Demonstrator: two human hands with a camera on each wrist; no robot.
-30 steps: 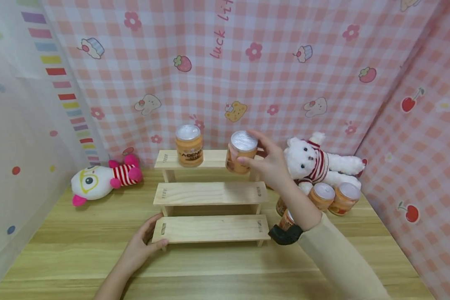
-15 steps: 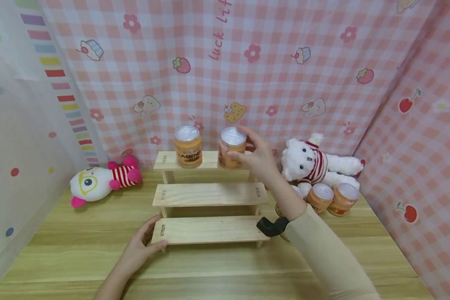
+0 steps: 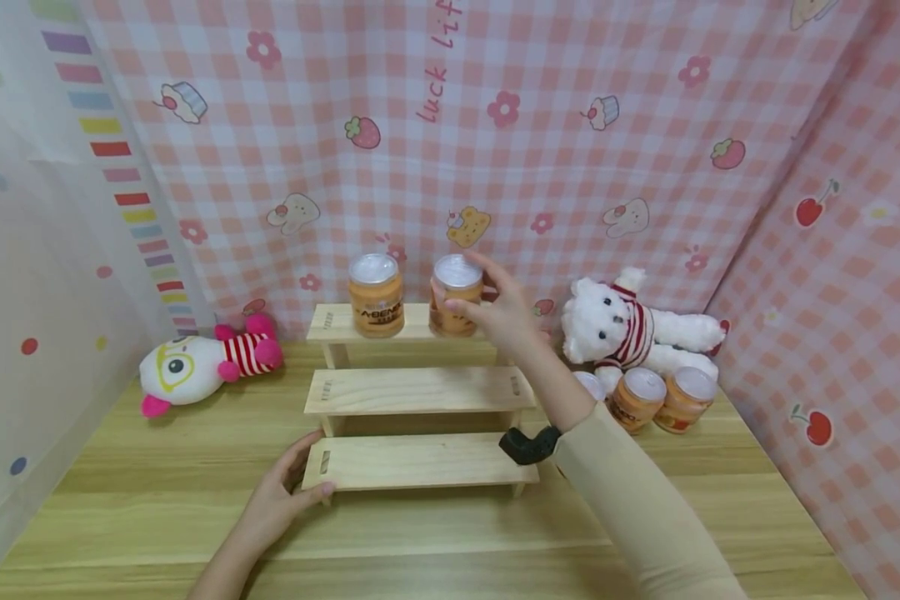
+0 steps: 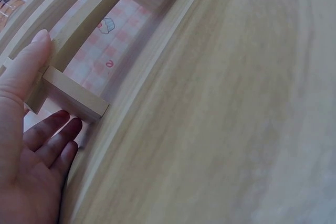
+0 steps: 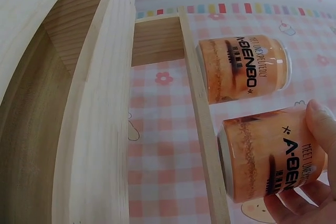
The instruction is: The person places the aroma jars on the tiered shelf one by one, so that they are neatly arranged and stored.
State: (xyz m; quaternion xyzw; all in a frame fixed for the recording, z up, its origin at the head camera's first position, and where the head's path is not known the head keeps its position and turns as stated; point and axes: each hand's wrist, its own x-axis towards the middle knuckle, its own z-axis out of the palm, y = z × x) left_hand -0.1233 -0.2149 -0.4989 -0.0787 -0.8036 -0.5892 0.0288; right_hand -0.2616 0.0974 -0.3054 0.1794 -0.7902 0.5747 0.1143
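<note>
A three-step wooden rack (image 3: 420, 462) stands on the table in the head view. My left hand (image 3: 281, 492) grips the left end of its lowest step; in the left wrist view the thumb (image 4: 34, 59) lies over the step's edge and the fingers are beside the leg. On the top step an orange can (image 3: 377, 302) with a clear lid stands upright at the left. To its right, my right hand (image 3: 506, 315) holds a second orange can (image 5: 262, 156), upright, at the top step, thumb in front and fingers round the side. A small gap separates the two cans.
Several similar cans (image 3: 636, 402) stand on the table right of the rack, partly hidden by my right arm. Behind them lies a white plush bear (image 3: 603, 321). A white and pink plush toy (image 3: 195, 371) lies at the left. Checked cloth (image 3: 420, 167) hangs close behind the rack.
My right hand has moved the second can left along the top step, closer to the first can. The left hand has stayed on the lowest step.
</note>
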